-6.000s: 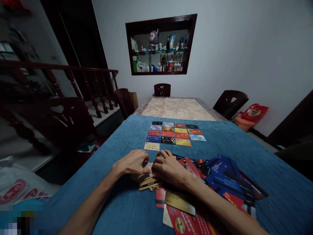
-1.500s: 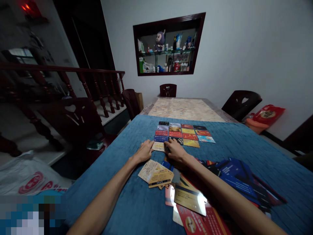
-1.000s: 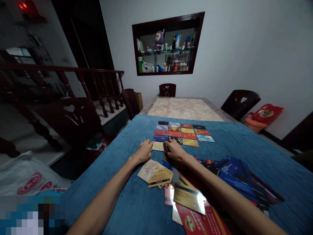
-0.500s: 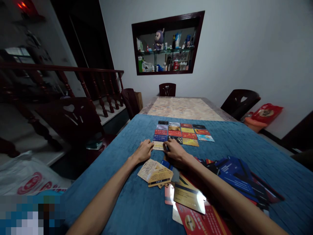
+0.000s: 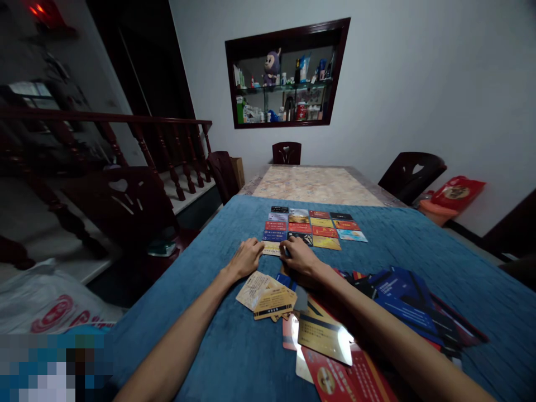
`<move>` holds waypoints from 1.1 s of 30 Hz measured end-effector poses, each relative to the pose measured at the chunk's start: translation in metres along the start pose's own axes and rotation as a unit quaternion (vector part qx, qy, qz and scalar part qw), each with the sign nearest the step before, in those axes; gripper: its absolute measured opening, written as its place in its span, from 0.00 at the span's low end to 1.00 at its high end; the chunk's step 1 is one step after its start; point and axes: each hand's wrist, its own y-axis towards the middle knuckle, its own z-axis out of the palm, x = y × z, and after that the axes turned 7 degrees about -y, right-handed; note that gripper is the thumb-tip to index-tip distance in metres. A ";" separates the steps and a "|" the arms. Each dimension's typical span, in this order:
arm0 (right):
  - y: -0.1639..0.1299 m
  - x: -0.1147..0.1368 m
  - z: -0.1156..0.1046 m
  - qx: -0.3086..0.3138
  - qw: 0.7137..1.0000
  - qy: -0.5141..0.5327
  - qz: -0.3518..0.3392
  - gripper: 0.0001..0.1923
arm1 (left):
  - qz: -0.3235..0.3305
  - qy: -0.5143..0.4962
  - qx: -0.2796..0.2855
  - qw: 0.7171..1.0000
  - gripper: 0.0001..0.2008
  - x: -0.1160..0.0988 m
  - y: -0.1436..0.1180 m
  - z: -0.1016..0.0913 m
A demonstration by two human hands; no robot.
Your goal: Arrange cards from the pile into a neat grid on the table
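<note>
In the head view, a cream card [image 5: 272,249] is seen in the middle of the frame, at the bottom of the left column of laid-out cards [image 5: 299,228]. Its left edge is met by the left hand [image 5: 248,257], whose fingers are bent and kept close together. Its right end is partly covered by the right hand [image 5: 300,257], whose fingers are curled in. Whether anything is pinched by either hand cannot be told.

In the first frame, the tan cards [image 5: 274,300] in the lower middle are partly hidden by both hands; now they are left loose and uncovered, and the hands are set higher. The big messy pile [image 5: 404,296] is spread at the lower right, on the blue cloth [image 5: 201,312].
</note>
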 end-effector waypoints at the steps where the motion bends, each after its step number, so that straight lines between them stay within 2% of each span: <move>1: 0.000 0.000 0.000 0.000 1.000 0.000 0.002 0.08 | -0.002 0.001 -0.001 1.000 0.11 0.000 0.000 0.000; 17: 0.000 0.006 -0.009 0.007 1.000 -0.025 0.008 0.10 | -0.009 0.020 -0.007 1.000 0.12 -0.003 0.001 0.001; 22: -0.007 0.008 -0.014 -0.020 0.999 -0.023 0.012 0.16 | 0.012 0.054 -0.012 0.998 0.11 -0.008 -0.003 -0.005; 25: -0.019 0.008 -0.020 -0.041 0.999 -0.014 -0.025 0.16 | 0.028 0.053 -0.016 0.998 0.09 -0.014 -0.007 -0.012; 29: -0.039 0.010 -0.029 -0.055 0.991 0.032 -0.115 0.13 | 0.057 0.026 -0.018 0.998 0.07 -0.023 -0.012 -0.019; 33: -0.061 0.016 -0.037 -0.050 0.980 0.064 -0.182 0.11 | 0.097 -0.008 -0.007 0.995 0.07 -0.034 -0.015 -0.022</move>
